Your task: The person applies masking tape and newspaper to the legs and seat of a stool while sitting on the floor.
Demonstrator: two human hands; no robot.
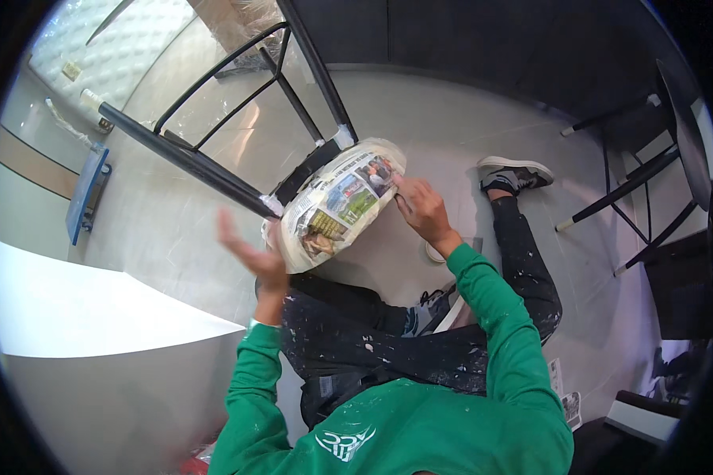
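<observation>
A black bar stool [186,162] lies tipped in front of me, its legs pointing away to the upper left. Sheets of printed newspaper [342,207] cover its seat, with pale masking film or tape round the rim. My right hand [425,209] has its fingers curled against the right edge of this paper and seems to pinch it. Beside the seat's left end, my left hand [253,255] is raised with thumb and fingers apart, slightly blurred by motion. The thumb side overlaps the seat's edge in view; whether it touches cannot be told.
Between my bent, paint-spotted legs lies a round roll [435,252], partly hidden by my right wrist. Another black stool [650,170] stands at the right. A blue wheeled dolly [87,194] leans at the left, above a white panel [95,309]. Newspaper scraps [570,408] lie lower right.
</observation>
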